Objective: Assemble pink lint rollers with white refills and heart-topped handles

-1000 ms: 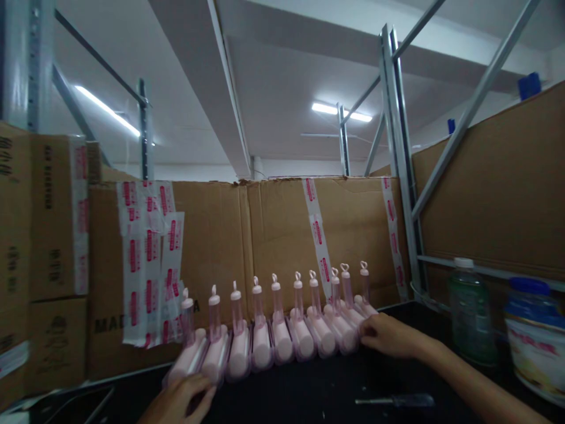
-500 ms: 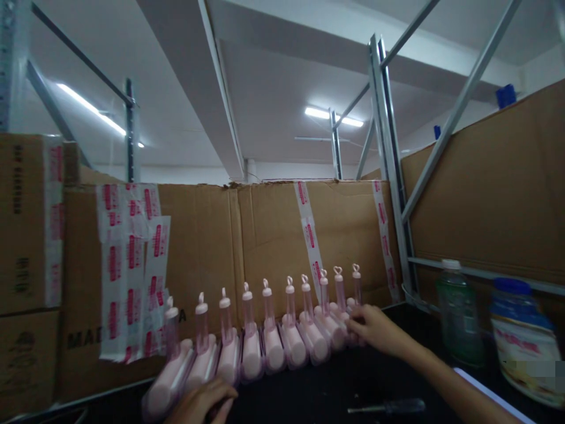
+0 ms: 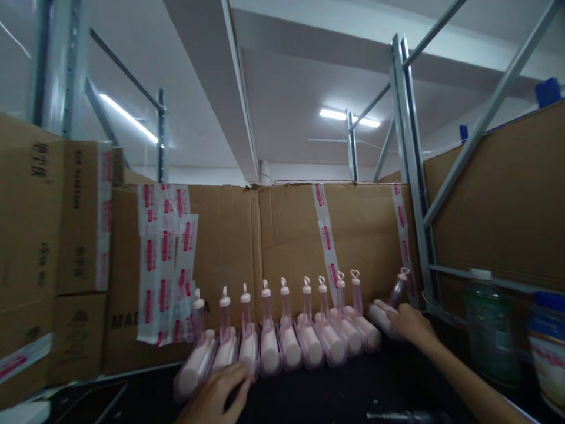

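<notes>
Several pink cylindrical items (image 3: 290, 346) with clear pink tubes and heart-loop caps stand side by side in a row on the black surface. Apart from the row, at its right end, is one more pink item (image 3: 384, 315), tilted, with my right hand (image 3: 411, 324) closed on its near right side. My left hand (image 3: 223, 391) is in front of the left part of the row, its fingers curled near the lower ends of the items. Whether those fingers hold anything is hidden.
A cardboard wall (image 3: 225, 247) with tape strips rises behind the row. Cartons (image 3: 82, 218) stand at left. On the right are a green bottle (image 3: 489, 330), a blue-lidded jar (image 3: 547, 353) and a metal rack post (image 3: 412, 171). A blurred screwdriver (image 3: 406, 417) lies at the front edge.
The view has turned left. My right hand has moved the end item rightward, out of the row, and it now tilts. My left hand stays by the row's left part.
</notes>
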Action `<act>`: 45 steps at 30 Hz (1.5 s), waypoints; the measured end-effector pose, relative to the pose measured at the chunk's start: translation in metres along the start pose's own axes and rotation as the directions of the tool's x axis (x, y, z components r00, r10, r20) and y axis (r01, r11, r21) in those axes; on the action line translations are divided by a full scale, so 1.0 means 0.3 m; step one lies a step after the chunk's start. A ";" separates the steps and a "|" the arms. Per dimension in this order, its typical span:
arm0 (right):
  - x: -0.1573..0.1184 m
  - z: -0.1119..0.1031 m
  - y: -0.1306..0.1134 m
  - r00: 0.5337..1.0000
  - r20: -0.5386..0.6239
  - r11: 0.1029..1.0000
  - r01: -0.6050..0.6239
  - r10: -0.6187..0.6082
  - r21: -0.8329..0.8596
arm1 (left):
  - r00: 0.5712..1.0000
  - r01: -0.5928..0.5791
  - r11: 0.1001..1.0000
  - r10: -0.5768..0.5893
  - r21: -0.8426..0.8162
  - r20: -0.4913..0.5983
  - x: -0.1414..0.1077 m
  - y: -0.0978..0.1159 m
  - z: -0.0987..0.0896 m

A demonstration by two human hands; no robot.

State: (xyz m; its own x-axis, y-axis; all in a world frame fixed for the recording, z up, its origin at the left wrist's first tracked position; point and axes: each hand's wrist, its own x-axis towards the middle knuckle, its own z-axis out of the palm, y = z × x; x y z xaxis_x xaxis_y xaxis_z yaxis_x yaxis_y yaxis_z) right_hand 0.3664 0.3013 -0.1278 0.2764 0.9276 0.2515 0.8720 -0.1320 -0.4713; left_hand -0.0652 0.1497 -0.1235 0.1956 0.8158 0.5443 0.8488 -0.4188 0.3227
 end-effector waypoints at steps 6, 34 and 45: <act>-0.044 -0.196 -0.045 0.973 -0.159 0.983 0.175 -0.165 0.047 | 0.993 -0.015 0.992 0.000 -0.128 -0.121 -0.002 0.106 -0.052; -0.561 0.107 -0.452 0.409 0.404 0.514 0.206 -0.818 0.833 | 0.645 0.095 0.237 -0.755 -0.967 -0.122 -0.019 -0.023 -0.100; -0.622 0.073 -0.559 0.702 0.005 0.132 0.128 -0.713 0.983 | 0.923 0.206 0.239 -0.371 -0.949 0.107 -0.021 0.177 -0.031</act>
State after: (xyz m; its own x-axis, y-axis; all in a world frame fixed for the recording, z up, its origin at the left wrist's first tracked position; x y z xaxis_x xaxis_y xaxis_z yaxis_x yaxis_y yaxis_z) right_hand 0.1598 0.1579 -0.1141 -0.4294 0.7465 0.5083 -0.2467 0.4445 -0.8611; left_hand -0.0259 0.1186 -0.1024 -0.0816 0.9505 0.2998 -0.2233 -0.3106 0.9240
